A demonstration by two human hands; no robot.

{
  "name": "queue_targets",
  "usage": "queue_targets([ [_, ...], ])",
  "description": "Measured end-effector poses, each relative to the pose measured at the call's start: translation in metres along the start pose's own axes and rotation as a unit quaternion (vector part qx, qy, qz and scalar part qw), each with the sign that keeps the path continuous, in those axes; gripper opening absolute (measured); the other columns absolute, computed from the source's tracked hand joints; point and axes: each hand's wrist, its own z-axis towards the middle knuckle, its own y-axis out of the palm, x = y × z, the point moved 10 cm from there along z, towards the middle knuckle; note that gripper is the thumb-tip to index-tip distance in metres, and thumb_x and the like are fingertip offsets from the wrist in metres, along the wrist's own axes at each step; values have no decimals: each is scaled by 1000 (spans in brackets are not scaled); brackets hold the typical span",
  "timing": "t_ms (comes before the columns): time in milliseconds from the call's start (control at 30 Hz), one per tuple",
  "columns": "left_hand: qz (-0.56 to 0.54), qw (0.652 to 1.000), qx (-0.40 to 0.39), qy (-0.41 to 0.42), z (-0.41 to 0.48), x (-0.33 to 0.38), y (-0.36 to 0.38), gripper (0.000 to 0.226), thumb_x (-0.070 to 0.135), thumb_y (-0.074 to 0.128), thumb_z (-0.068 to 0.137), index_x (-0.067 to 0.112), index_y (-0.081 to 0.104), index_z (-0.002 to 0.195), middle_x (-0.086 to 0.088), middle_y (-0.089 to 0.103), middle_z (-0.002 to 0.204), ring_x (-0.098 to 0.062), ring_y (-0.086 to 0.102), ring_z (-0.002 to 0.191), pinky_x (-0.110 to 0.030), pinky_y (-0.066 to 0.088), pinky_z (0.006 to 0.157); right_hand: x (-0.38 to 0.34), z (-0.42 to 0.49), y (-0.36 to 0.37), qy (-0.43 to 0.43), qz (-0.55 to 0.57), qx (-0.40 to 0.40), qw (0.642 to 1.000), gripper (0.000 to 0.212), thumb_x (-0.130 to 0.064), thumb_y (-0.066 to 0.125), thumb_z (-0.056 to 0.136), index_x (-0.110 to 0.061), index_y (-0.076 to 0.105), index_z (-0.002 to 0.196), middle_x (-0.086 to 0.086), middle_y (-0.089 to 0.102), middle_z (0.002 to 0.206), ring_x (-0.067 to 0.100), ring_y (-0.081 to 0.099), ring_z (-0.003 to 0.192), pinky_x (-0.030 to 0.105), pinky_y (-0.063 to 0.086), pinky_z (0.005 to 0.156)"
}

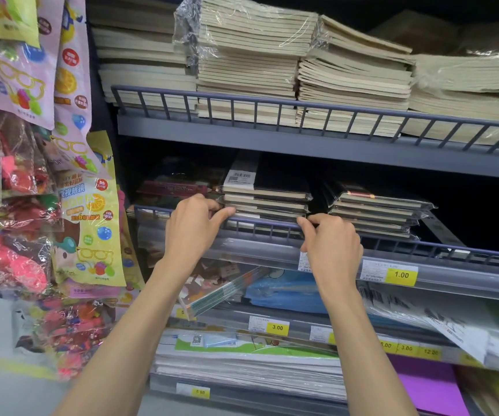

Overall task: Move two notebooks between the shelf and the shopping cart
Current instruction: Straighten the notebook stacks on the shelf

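Observation:
A stack of black, plastic-wrapped notebooks (267, 195) lies on the middle shelf behind a low blue rail (272, 225). My left hand (195, 225) pinches the left end of a lower notebook in the stack with thumb and fingers. At the stack's right front corner, my right hand (331, 244) pinches the same level with curled fingers. A second stack of black notebooks (377, 211) sits just to the right. No shopping cart is in view.
The upper shelf (272, 136) holds tall piles of beige notebooks (251, 61). Lower shelves carry paper packs and yellow price tags (401, 275). Bags of toys and glasses (26, 175) hang at the left, close to my left arm.

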Motion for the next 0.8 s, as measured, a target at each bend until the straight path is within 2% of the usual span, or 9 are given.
queue_targets([
  [100, 57, 998, 4, -11, -4, 2, -4, 44, 56, 59, 92, 19, 76, 80, 0, 65, 72, -21, 58, 71, -28, 33, 54, 2, 1, 3, 11, -5, -15, 1000, 36, -42, 56, 100, -16, 72, 80, 3, 66, 62, 24, 65, 67, 38, 57, 65],
  [167, 48, 999, 10, -16, -7, 1, -3, 41, 56, 58, 93, 22, 79, 81, -2, 73, 76, -24, 65, 77, -29, 41, 57, 2, 2, 3, 16, 10, -14, 1000, 36, -41, 57, 99, -15, 72, 78, 3, 66, 59, 23, 65, 65, 38, 57, 65],
  [300, 10, 1000, 24, -18, -8, 2, -4, 37, 49, 62, 94, 19, 80, 82, -2, 75, 82, -26, 68, 86, -31, 45, 61, 7, -1, 5, 32, 77, -13, 996, 32, -38, 59, 99, -16, 74, 81, 4, 65, 53, 23, 67, 61, 35, 57, 69],
  [433, -13, 999, 29, -23, -10, 0, -5, 33, 46, 64, 93, 18, 82, 87, -3, 76, 86, -26, 68, 94, -30, 42, 63, 7, -1, 3, 27, 78, -15, 996, 35, -37, 59, 99, -14, 74, 77, 4, 64, 52, 22, 66, 58, 37, 58, 68],
  [600, -47, 998, 27, -20, -13, 0, -4, 30, 39, 65, 94, 14, 82, 92, -3, 73, 75, -21, 66, 77, -28, 40, 62, 3, -5, 0, 7, 61, -33, 998, 34, -35, 55, 101, -12, 74, 85, -1, 65, 51, 12, 65, 58, 22, 47, 55],
  [700, -65, 997, 51, -8, -19, 3, -11, 25, 32, 67, 94, 11, 81, 98, -4, 75, 82, -18, 65, 78, -26, 41, 67, 1, -9, -5, -6, 60, -29, 998, 31, -35, 56, 101, -14, 75, 92, -2, 66, 54, 15, 67, 63, 34, 57, 64],
  [800, -79, 996, 51, -7, -23, 6, -14, 24, 28, 69, 93, 8, 80, 100, 0, 68, 74, -10, 56, 71, -23, 39, 68, 1, -17, -10, -11, 58, -18, 998, 29, -35, 56, 101, -13, 75, 97, -1, 66, 56, 18, 68, 67, 39, 59, 68],
])
